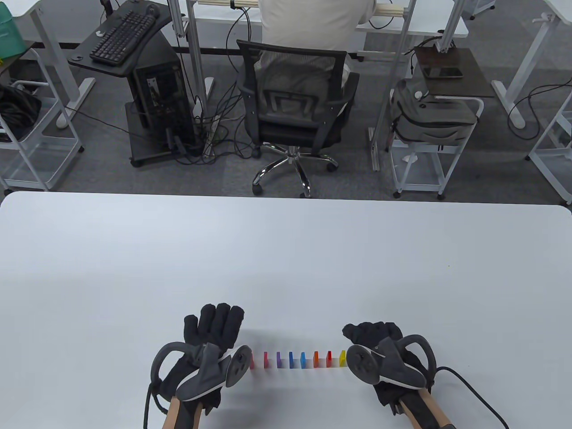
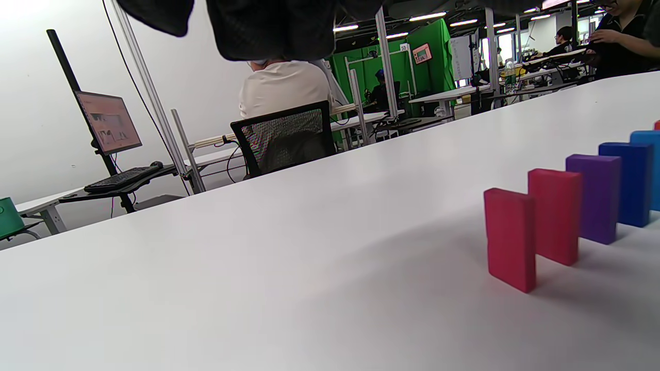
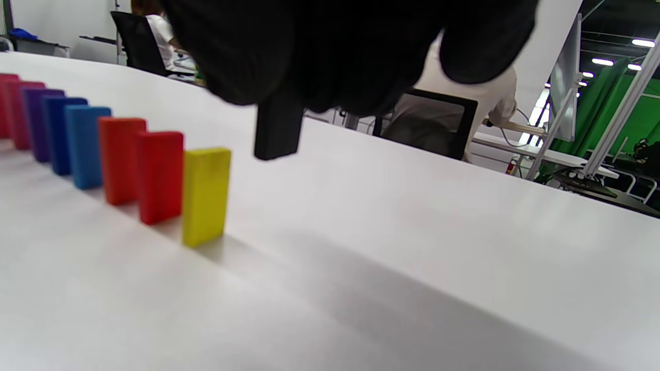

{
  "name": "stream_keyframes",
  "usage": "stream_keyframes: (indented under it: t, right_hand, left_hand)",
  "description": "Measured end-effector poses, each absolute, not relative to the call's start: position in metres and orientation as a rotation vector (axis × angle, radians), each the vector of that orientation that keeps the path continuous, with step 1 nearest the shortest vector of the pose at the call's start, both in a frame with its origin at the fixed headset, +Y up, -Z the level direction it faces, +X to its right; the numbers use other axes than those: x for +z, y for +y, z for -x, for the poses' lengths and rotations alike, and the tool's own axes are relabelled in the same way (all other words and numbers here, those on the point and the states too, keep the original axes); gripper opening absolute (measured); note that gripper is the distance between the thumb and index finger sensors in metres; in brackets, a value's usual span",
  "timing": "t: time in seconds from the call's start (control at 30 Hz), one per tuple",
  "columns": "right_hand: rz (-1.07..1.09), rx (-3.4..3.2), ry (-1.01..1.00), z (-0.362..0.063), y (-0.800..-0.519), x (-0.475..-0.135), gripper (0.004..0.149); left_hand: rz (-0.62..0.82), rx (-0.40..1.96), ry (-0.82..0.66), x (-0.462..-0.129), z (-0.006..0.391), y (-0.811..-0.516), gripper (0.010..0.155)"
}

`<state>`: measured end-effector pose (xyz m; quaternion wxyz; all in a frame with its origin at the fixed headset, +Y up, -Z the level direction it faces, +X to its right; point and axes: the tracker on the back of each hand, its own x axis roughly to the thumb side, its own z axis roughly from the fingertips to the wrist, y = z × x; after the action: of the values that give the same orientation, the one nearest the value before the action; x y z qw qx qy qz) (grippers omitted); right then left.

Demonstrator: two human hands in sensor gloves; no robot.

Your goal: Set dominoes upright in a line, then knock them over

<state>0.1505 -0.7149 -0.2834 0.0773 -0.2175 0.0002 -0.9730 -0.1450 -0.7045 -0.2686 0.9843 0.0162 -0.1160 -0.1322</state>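
Note:
Several coloured dominoes (image 1: 297, 359) stand upright in a row near the table's front edge, running from a red one (image 2: 510, 239) on the left to a yellow one (image 3: 206, 196) on the right. My left hand (image 1: 216, 326) lies just left of the row, fingers straight and holding nothing. My right hand (image 1: 363, 333) hovers at the row's right end with its fingers curled. In the right wrist view it pinches a black domino (image 3: 277, 129), held upright above the table, a little beyond the yellow one. The table view hides that domino.
The white table (image 1: 286, 250) stretches wide behind the row. Past its far edge a person sits in a black office chair (image 1: 295, 111), with a computer cart (image 1: 147, 80) to the left and a white trolley with a bag (image 1: 429, 116) to the right.

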Motion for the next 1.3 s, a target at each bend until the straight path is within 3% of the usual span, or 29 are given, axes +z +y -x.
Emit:
stream_keyframes:
  t: [0.1, 0.43, 1.3]
  right_hand:
    - [0.665, -2.901, -0.042, -0.149, -0.722, -0.285, 0.069]
    - [0.668, -2.876, -0.136, -0.147, -0.741, -0.293, 0.070]
    - [0.665, -2.849, -0.181, -0.144, -0.747, -0.296, 0.071]
  left_hand:
    - [-0.029, -0.262, -0.233, -0.268, 0.145, -0.705, 0.079]
    - [-0.010, -0.275, -0.232, -0.269, 0.145, -0.707, 0.080]
    - [0.005, -0.287, -0.236, -0.269, 0.142, -0.706, 0.080]
